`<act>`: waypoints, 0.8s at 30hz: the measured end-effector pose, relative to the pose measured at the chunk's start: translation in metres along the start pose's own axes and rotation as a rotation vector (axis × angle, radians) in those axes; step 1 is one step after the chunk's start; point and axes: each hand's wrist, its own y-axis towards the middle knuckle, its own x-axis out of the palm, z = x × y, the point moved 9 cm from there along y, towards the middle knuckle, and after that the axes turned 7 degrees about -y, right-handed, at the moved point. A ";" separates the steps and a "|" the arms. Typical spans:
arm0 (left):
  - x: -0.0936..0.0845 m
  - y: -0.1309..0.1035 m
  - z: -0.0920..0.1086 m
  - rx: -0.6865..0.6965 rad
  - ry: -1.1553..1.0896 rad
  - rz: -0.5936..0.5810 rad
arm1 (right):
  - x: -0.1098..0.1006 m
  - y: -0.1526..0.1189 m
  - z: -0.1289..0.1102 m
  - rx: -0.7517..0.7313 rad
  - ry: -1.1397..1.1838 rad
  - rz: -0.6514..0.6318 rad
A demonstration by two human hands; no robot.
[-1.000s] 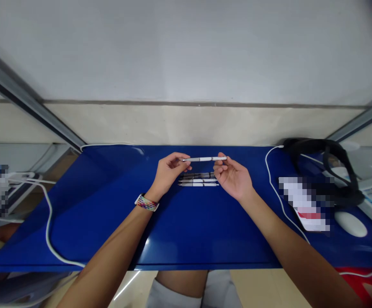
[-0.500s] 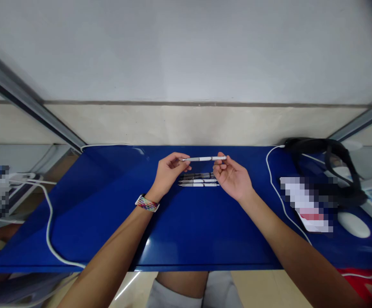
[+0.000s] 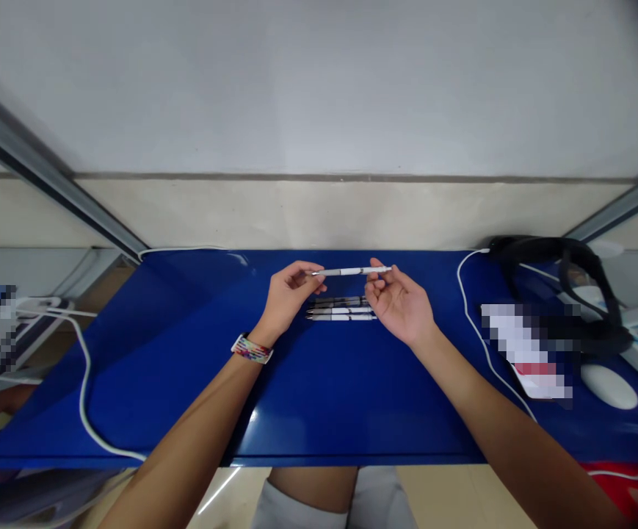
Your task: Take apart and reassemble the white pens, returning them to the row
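A white and silver pen (image 3: 352,271) is held level above the blue table (image 3: 352,397), its tip to the left. The tip end sits between the thumb and fingers of my left hand (image 3: 292,290). My right hand (image 3: 401,305), palm turned up, pinches the other end between thumb and fingertips. Just below, several similar pens (image 3: 341,313) lie side by side on the table, their right ends partly behind my right fingers. A colourful band is around my left wrist.
On the right are a black headset (image 3: 594,272), a blurred phone (image 3: 533,360), a white mouse (image 3: 609,386) and a white cable (image 3: 476,330). Another white cable (image 3: 84,382) crosses the table's left side. A pale wall stands behind the table.
The right end of the held pen has tilted up slightly, and the fingers of my right hand have shifted a little on it. My left hand is nearly unchanged.
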 end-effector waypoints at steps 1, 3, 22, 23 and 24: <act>0.000 0.000 0.000 0.002 0.006 -0.005 | 0.000 0.000 0.001 0.008 0.030 0.004; 0.001 -0.001 -0.001 0.001 0.009 -0.017 | -0.001 0.000 0.003 0.030 0.095 0.013; 0.000 0.000 0.000 -0.001 -0.018 -0.012 | 0.004 -0.002 0.006 0.103 0.300 -0.004; 0.000 0.000 0.000 0.001 -0.017 -0.011 | 0.004 -0.003 0.006 0.112 0.307 -0.002; 0.000 0.001 0.000 0.002 -0.016 -0.011 | 0.005 -0.003 0.006 0.119 0.315 0.001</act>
